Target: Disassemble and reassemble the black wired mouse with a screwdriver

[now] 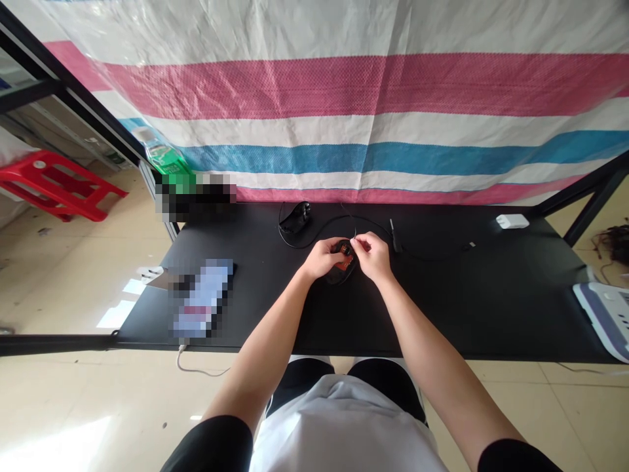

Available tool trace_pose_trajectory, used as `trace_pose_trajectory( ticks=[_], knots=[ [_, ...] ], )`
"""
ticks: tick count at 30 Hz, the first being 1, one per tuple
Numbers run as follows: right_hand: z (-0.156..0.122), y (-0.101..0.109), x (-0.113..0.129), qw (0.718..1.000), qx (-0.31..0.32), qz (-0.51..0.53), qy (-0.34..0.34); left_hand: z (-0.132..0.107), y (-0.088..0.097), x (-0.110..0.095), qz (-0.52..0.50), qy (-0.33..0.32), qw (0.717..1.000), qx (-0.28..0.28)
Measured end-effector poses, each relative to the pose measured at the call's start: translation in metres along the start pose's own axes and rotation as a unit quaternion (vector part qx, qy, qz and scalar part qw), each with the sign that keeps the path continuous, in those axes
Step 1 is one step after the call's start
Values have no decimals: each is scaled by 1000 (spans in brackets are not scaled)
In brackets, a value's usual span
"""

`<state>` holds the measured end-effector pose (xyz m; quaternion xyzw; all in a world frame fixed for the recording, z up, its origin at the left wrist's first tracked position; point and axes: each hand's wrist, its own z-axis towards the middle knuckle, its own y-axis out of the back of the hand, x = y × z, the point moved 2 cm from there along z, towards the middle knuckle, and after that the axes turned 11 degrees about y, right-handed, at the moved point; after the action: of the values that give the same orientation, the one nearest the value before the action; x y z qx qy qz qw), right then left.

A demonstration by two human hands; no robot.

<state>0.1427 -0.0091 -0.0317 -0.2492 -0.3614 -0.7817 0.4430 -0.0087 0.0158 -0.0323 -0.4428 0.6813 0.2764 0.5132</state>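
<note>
An opened computer mouse [339, 272], its orange circuit board [346, 261] bare, lies on the black table [275, 295]. My left hand [322, 257] grips the mouse from the left, thumb over the board. On the right side, my right hand [373, 255] pinches a thin cable [354, 229] at the mouse's front edge. The fingertips partly hide where the cable meets the mouse. Behind my left hand rests a loose black mouse shell [295, 217]. To the right of my right hand is a slim dark tool, seemingly a screwdriver [395, 237].
The black cord [327, 226] loops across the back, and a plug end [472, 244] lies farther right. A white charger [512, 221] and a power strip [607, 314] sit on the right. At left are a blurred phone [206, 295] and a green-labelled bottle [167, 160]; a striped sheet [314, 85] hangs behind.
</note>
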Motion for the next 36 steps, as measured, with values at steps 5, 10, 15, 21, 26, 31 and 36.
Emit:
trace_pose_trajectory(
  ticks=[5, 10, 15, 21, 26, 31, 36],
  knots=[
    [0, 1, 4, 1000, -15, -1, 7, 1, 1, 1, -45, -3, 999, -9],
    [0, 4, 6, 999, -41, -3, 8, 1, 2, 0, -71, 5, 997, -27],
    [-3, 3, 0, 997, -63, 34, -13, 1, 2, -1, -86, 15, 995, -47],
    [0, -1, 0, 986, -57, 128, -86, 4, 3, 0, -143, -14, 983, -118],
    [16, -5, 6, 969, 7, 223, -105, 8, 9, 1, -204, -62, 962, -169],
    [14, -10, -3, 968, -33, 218, -116, 12, 10, 5, -189, -63, 964, -178],
    [-5, -13, -14, 977, -69, 163, -123, 14, 10, 8, -149, -45, 976, -156]
  ],
)
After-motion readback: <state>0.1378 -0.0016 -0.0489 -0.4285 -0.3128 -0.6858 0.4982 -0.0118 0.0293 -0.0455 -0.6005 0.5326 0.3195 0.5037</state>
